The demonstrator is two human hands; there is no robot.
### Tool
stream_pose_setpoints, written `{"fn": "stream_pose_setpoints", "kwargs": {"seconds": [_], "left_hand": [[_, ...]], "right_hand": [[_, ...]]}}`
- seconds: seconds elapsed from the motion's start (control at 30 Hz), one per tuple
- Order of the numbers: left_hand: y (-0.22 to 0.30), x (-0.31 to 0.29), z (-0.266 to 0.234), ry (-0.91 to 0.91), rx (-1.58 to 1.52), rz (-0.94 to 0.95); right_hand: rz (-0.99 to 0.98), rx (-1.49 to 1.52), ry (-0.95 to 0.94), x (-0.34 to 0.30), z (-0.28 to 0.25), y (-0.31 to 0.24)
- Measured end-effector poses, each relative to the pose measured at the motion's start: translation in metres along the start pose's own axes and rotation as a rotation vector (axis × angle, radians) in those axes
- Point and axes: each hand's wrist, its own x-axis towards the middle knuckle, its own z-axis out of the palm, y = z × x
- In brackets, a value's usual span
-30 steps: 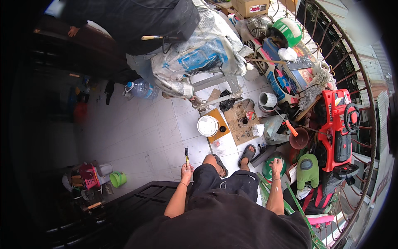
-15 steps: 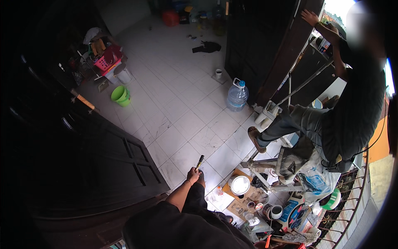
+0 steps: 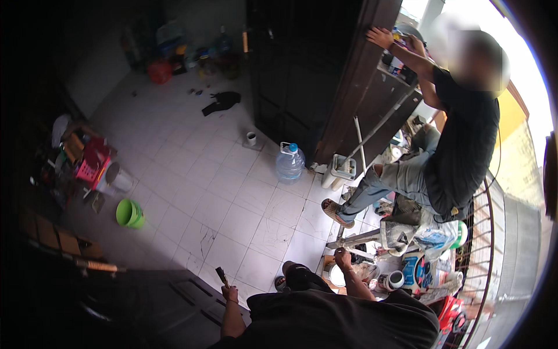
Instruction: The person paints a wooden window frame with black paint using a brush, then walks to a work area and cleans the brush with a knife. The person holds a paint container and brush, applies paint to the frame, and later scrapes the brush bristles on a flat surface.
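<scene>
My left hand is closed around the handle of a paintbrush, whose dark end points up, away from me. It is held in front of the dark panelled door at the lower left. My right hand is curled into a loose fist by the leg of a work stand. What it holds, if anything, is too small to make out. Under the right forearm is a white-topped paint tub, partly covered by my arm. My sandalled foot stands on the tiles.
At the right, a person in black reaches toward the door frame, one foot over the stand. A water jug, mop bucket and green bucket stand on the floor. Cans and clutter lie beside the railing.
My view has turned right. My left hand has swung leftward with the paintbrush, and my right hand has come into sight. The other person still reaches toward the frame.
</scene>
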Motion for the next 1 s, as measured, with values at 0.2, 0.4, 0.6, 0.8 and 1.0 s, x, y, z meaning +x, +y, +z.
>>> {"fn": "stream_pose_setpoints", "kwargs": {"seconds": [0.2, 0.4, 0.6, 0.8, 1.0], "left_hand": [[0.068, 0.035, 0.022, -0.087, -0.077, -0.280], [0.182, 0.085, 0.065, 0.123, 0.289, 0.024], [0.300, 0.149, 0.099, -0.038, 0.385, 0.053], [0.353, 0.198, 0.180, -0.137, 0.821, 0.029], [0.403, 0.229, 0.288, -0.542, 1.155, 0.217]], "right_hand": [[0.101, -0.098, -0.007, 0.017, 0.048, -0.032], [0.602, -0.087, -0.293, 0.016, 0.095, -0.063], [0.472, 0.143, 0.052, 0.041, 0.110, -0.153], [0.552, 0.337, 0.404, 0.027, 0.096, -0.194], [1.049, 0.405, 0.602, -0.115, 0.172, -0.204]]}}
